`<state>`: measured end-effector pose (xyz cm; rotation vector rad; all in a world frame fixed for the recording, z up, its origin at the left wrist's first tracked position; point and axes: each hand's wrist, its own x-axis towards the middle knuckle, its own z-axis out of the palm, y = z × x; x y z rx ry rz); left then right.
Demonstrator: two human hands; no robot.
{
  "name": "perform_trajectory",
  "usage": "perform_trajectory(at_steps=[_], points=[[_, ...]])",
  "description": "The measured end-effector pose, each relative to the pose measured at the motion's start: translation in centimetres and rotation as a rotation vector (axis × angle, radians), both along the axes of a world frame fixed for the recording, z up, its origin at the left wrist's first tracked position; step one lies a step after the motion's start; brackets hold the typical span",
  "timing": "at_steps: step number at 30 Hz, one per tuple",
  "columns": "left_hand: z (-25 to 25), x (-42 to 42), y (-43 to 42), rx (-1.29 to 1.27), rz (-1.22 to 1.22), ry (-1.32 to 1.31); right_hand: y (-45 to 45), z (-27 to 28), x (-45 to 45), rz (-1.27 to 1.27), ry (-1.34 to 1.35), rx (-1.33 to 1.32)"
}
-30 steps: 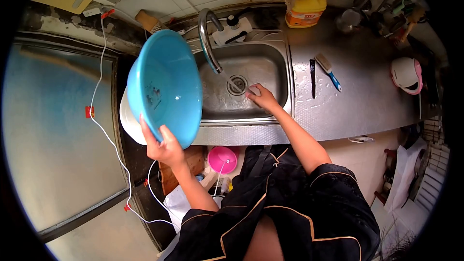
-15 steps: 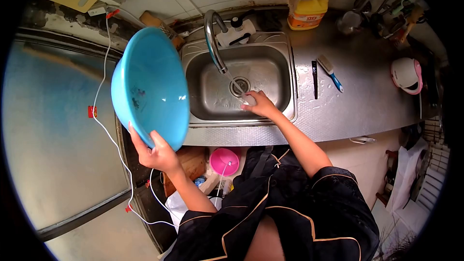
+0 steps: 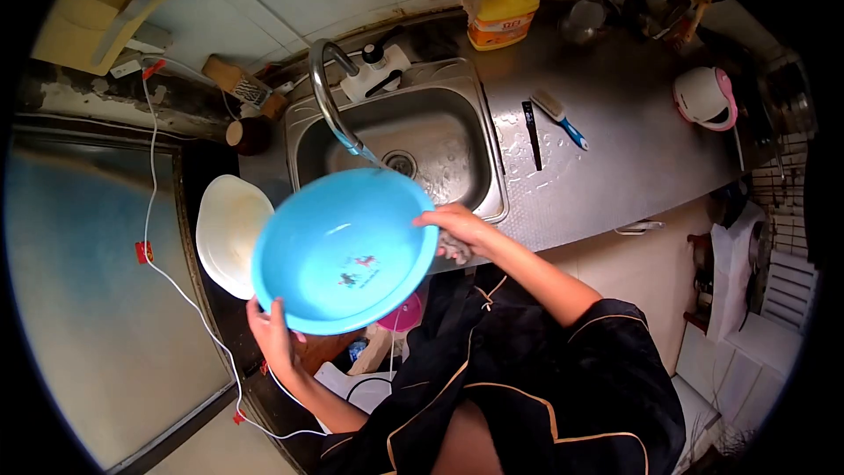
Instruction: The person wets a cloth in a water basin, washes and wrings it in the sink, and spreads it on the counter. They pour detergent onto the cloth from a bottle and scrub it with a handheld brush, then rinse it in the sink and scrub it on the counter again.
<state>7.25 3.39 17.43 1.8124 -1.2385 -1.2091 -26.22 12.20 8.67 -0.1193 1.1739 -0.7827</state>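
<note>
While the left hand (image 3: 274, 336) clamps the lower-left rim, half-closed, the right hand (image 3: 461, 229) curls over the right rim, a grey wad (image 3: 455, 248) bunched under it. Here's the glossy blue basin (image 3: 325, 242), small coloured print inside, held up, overlapping the sink's (image 3: 440, 136) near edge! Forearms angle inward; the curved faucet (image 3: 323, 92) arches beyond.

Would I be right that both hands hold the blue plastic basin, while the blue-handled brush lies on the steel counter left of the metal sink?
Not quite: in the head view, the blue-handled brush lies right of the metal sink. Otherwise yes: it is on the steel counter, and the left hand and right hand hold the blue plastic basin.
</note>
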Motion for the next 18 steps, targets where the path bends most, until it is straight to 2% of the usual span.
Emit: perform_trajectory(at_steps=[2,4,6,8,10,13,15,16,18], points=[[1.5,-1.3,0.3,0.254,-0.176,-0.047,1.9,1.2,-2.0,-0.054,0.091,-0.011],[1.7,-3.8,0.1,0.346,-0.34,-0.225,4.8,1.7,-4.5,-0.139,0.21,-0.092],[-1.1,-4.4,-0.8,0.454,-0.434,-0.057,8.1,3.0,-7.3,-0.267,0.396,-0.139],[-3.5,-6.9,-1.7,0.444,-0.477,0.002,12.2,5.5,-10.4,-0.39,0.589,-0.141],[-9.1,-8.1,-3.3,0.347,-0.542,0.216,16.6,9.1,-13.2,-0.416,0.688,-0.028],[-16.6,-11.2,-5.5,0.386,-0.483,0.366,22.5,9.9,-15.0,-0.711,0.871,0.025],[-20.1,-13.8,-6.7,0.544,-0.27,0.713,26.0,6.4,-16.1,-0.991,1.001,-0.008],[-21.6,-15.0,-7.1,0.551,-0.29,0.725,28.2,4.4,-16.9,-1.029,1.013,0.026],[-24.4,-17.0,-8.1,0.732,-0.141,0.998,30.5,0.3,-17.7,-1.176,0.975,0.042]])
